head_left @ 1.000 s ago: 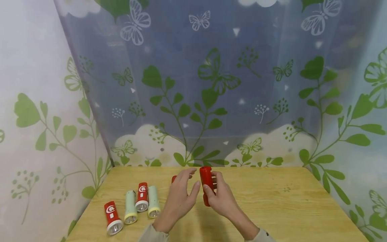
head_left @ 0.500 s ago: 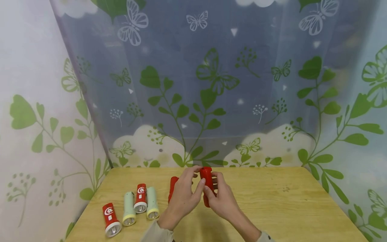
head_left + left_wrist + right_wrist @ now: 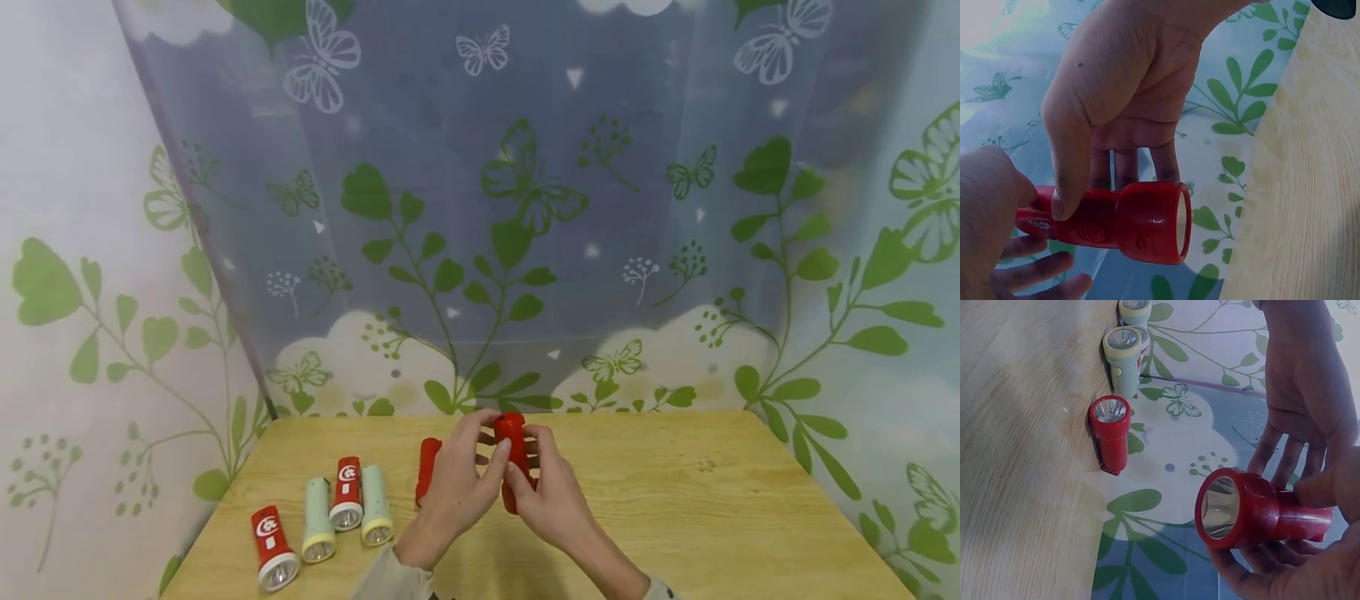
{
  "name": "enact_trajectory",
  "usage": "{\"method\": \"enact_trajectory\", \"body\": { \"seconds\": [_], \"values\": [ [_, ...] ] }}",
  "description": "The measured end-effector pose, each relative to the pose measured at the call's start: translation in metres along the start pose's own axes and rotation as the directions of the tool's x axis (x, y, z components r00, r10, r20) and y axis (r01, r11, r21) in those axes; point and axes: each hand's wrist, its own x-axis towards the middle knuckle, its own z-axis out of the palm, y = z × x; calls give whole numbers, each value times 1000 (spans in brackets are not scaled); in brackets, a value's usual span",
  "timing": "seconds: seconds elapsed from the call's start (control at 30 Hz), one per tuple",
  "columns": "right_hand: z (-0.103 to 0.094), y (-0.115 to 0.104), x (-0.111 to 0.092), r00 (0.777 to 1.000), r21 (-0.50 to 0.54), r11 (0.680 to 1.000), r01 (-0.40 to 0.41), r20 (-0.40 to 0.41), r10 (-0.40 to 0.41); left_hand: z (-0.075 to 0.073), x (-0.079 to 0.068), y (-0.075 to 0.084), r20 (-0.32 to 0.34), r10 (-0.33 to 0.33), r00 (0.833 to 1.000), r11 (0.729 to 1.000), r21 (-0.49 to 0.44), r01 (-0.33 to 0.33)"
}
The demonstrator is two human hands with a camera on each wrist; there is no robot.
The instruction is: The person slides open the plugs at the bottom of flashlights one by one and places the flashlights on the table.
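A red flashlight (image 3: 510, 429) stands nearly upright between both hands, above the middle of the table. My right hand (image 3: 558, 496) grips its body, thumb on the near face and fingers behind. My left hand (image 3: 456, 483) pinches the upper tail end between thumb and forefinger. Seen from the left wrist, the flashlight (image 3: 1150, 222) points its lens end to the right, with the right thumb along its body. In the right wrist view its lens (image 3: 1219, 506) faces the camera side. Another red flashlight (image 3: 427, 468) lies partly hidden behind my left hand.
On the left of the wooden table (image 3: 675, 500) lie two red flashlights (image 3: 266, 533) with white rims and two pale green flashlights (image 3: 372, 500) with yellow rims. Curtains (image 3: 637, 208) printed with leaves and butterflies enclose the table behind and at the sides.
My left hand has moved right and closed onto the tail end of the flashlight, uncovering more of the red one behind it. My right hand keeps its grip. The view shifts slightly.
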Motion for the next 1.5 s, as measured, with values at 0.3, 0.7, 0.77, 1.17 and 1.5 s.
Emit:
{"method": "enact_trajectory", "body": {
  "seconds": [0.3,0.7,0.77,1.17,1.5],
  "values": [
    [0,-3,-3,1000,-3,1000,11,-15,-11,2,-1,0,-10,-9,1000,999,-53,8],
    [1,-5,-3,997,-17,999,34,-62,-35,6,0,2,-42,11,999,998,-69,-14],
    [1,-5,-4,996,-28,999,46,-75,-48,6,-1,2,-52,8,999,998,-62,-11],
    [3,-10,-4,991,-63,996,70,-108,-77,3,-2,4,-72,-10,997,998,-56,6],
    [3,-10,-4,992,-72,995,76,-97,-83,3,-2,4,-66,0,998,998,-61,-4]
  ]
}}
